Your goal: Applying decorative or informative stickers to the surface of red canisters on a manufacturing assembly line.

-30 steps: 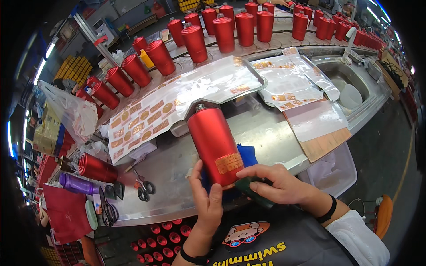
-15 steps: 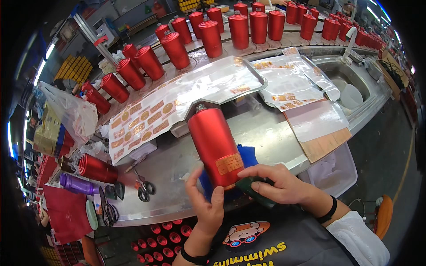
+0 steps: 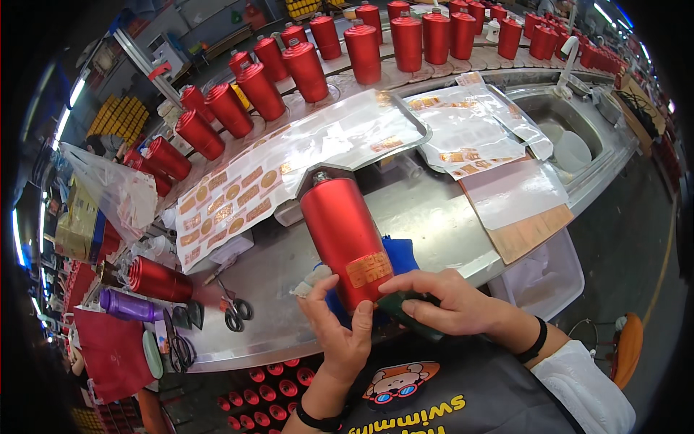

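A large red cylinder point(image 3: 343, 235) with a silver neck lies tilted toward me on a blue cloth point(image 3: 400, 255). A gold label point(image 3: 368, 269) sits on its near end. My left hand point(image 3: 340, 333) cups the cylinder's bottom, thumb on the red surface next to the label. My right hand point(image 3: 444, 300) holds a dark green tool point(image 3: 406, 312) and presses fingers against the label's right edge. A sheet of gold stickers point(image 3: 238, 199) lies on the metal bench point(image 3: 434, 217) behind the cylinder.
Rows of red cylinders point(image 3: 303, 69) stand on a conveyor at the back. Scissors point(image 3: 233, 311), a purple bottle point(image 3: 130, 305) and another red cylinder point(image 3: 159, 280) lie at the left. A steel sink point(image 3: 564, 130) and label sheets point(image 3: 470, 134) sit at the right.
The red cylinders on the conveyor have shifted left. My left thumb has slid up the held cylinder toward the label; the right hand stays on the label edge.
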Tool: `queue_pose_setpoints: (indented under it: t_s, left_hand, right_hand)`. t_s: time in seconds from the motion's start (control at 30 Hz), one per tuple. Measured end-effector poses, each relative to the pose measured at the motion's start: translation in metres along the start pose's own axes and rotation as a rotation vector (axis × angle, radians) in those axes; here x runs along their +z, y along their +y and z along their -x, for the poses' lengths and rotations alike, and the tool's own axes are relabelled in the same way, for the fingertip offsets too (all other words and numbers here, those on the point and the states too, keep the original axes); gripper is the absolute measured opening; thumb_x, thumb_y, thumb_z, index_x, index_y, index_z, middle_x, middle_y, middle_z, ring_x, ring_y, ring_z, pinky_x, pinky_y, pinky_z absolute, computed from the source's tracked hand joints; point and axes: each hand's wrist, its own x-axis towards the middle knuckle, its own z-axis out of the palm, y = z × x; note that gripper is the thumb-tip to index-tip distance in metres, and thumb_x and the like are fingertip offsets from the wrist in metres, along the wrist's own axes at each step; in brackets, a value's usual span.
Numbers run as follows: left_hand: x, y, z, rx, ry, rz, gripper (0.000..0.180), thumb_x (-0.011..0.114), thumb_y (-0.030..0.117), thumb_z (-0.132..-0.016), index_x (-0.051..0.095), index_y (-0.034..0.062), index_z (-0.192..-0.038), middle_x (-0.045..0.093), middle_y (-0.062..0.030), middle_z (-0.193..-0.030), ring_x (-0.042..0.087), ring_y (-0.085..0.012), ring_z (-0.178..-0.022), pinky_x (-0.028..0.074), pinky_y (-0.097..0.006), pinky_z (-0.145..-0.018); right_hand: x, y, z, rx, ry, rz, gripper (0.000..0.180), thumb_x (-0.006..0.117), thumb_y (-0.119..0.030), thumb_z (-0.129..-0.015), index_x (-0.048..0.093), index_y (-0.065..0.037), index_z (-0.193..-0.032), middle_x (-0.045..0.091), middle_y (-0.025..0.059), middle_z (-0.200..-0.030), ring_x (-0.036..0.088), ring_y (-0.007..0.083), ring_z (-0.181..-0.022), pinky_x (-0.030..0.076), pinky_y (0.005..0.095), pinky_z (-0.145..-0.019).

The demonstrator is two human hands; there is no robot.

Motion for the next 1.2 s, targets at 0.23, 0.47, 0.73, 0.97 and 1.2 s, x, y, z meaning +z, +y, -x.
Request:
queue_pose_setpoints:
  t_s: [0.23,0.47,0.73,0.97,1.2]
  left_hand:
    - [0.000,-0.006,0.005,-0.026,-0.001,0.048,0.047,0.061,0.019,-0.090,0.039,-0.0009,-0.126,0.040,-0.0131,-0.124,0.039,-0.0235,-0.119,0.027,-0.035,-0.106]
    - [0.000,-0.006,0.004,-0.020,-0.012,0.066,0.047,0.061,0.018,-0.091,0.037,-0.0012,-0.127,0.038,-0.0137,-0.127,0.039,-0.0227,-0.120,0.026,-0.035,-0.106]
    - [0.000,-0.002,0.001,0.005,-0.029,-0.022,0.051,0.063,0.020,-0.090,0.037,-0.0024,-0.128,0.038,-0.0138,-0.126,0.037,-0.0243,-0.122,0.024,-0.036,-0.108]
    - [0.000,0.001,0.001,0.026,-0.042,-0.041,0.050,0.061,0.022,-0.091,0.036,-0.0025,-0.128,0.038,-0.0144,-0.129,0.037,-0.0248,-0.124,0.024,-0.037,-0.108]
    - [0.000,-0.005,0.008,-0.159,0.031,0.439,0.045,0.055,0.022,-0.095,0.037,-0.0011,-0.129,0.040,-0.0133,-0.128,0.037,-0.0228,-0.123,0.026,-0.036,-0.107]
  right_hand:
    - [-0.001,0.002,0.002,-0.014,0.047,-0.027,0.034,0.053,-0.003,-0.089,0.054,-0.005,-0.123,0.068,0.0099,-0.084,0.068,0.0172,-0.073,0.052,0.0289,-0.066]
    - [-0.004,0.006,0.004,-0.025,0.065,-0.054,0.033,0.052,-0.002,-0.089,0.054,-0.004,-0.123,0.067,0.0101,-0.085,0.068,0.0172,-0.073,0.052,0.0289,-0.066]
    - [0.000,0.003,0.000,-0.010,0.029,-0.032,0.033,0.055,-0.006,-0.089,0.055,-0.005,-0.122,0.067,0.0117,-0.086,0.067,0.0176,-0.070,0.051,0.0297,-0.064]
    - [-0.001,0.008,0.000,-0.091,0.029,0.015,0.034,0.055,-0.006,-0.088,0.055,-0.005,-0.122,0.068,0.0123,-0.087,0.066,0.0174,-0.064,0.050,0.0289,-0.059]
    - [0.000,0.009,0.002,-0.040,0.039,-0.027,0.035,0.054,-0.004,-0.089,0.054,-0.006,-0.123,0.067,0.0093,-0.082,0.066,0.0160,-0.064,0.050,0.0281,-0.058]
